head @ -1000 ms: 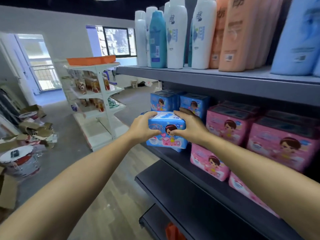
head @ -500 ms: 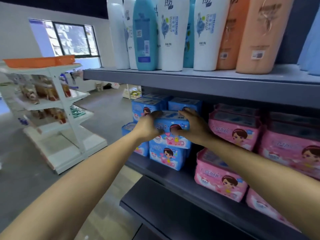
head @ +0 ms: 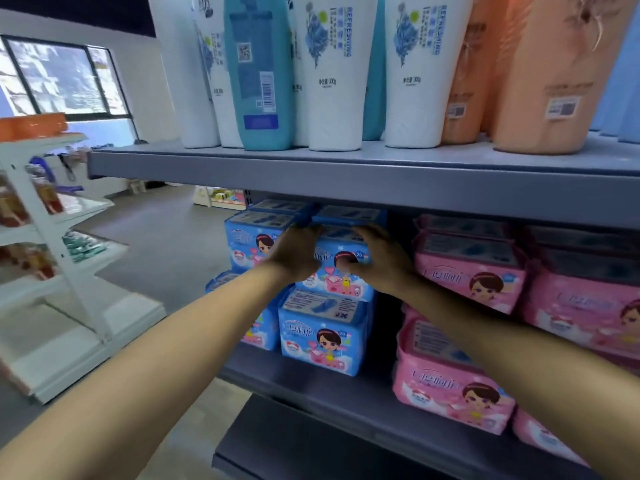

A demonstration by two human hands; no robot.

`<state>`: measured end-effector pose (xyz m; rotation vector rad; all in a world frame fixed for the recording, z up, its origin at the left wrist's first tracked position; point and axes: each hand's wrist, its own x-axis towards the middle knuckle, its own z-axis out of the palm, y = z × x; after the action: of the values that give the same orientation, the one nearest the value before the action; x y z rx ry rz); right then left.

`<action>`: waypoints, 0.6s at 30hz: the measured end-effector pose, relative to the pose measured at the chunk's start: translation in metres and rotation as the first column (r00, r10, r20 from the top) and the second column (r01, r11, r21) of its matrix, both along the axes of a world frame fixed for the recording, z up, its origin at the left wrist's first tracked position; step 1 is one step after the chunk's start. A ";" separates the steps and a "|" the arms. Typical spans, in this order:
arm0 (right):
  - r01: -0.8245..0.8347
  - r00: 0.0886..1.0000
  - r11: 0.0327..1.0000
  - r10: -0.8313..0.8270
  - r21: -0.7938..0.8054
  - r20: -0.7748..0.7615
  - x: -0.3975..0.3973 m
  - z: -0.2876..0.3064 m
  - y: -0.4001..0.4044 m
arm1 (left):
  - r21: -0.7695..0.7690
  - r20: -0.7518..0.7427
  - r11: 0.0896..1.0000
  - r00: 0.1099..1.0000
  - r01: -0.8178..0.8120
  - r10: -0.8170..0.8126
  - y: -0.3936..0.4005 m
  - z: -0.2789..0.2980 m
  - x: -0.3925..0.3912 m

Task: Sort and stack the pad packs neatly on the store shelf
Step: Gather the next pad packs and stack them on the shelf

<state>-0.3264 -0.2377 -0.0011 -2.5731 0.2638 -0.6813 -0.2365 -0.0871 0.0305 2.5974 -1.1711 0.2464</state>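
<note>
both hands on the top blue pack (head: 341, 268), which sits on a lower blue pack (head: 323, 336) in the mid shelf (head: 346, 393), left of the pink packs (head: 471, 271). left hand (head: 296, 258) wraps the pack's left side, fingers curled over its far top edge. right hand (head: 375, 259) grips the right side, fingers loosely spread across the top, thumb on the front face. more blue packs (head: 254, 237) just left and behind. bottles (head: 332, 71) on the shelf above.

handling guess: light, soft, film-wrapped, so it squashes and the film is slippery. hold by the two short sides, light squeeze, push in from the front face to square it with the pack below. stack looks near flush already; tight headroom under the upper shelf.
</note>
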 end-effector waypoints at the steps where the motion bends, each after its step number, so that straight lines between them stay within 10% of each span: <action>1: 0.023 1.000 1.000 -0.023 -0.009 0.012 0.000 0.000 0.001 | 0.036 0.047 0.999 0.999 0.008 -0.009 -0.003 0.000 0.004; 18: 0.264 0.962 0.955 -0.272 -0.138 -0.040 -0.008 0.009 0.038 | 0.092 0.315 0.985 0.934 0.148 -0.170 0.009 -0.002 0.047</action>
<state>-0.3344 -0.1994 0.0074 -2.7133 0.6162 -0.7406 -0.1897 -0.0777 0.0288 2.5652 -1.5151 0.6257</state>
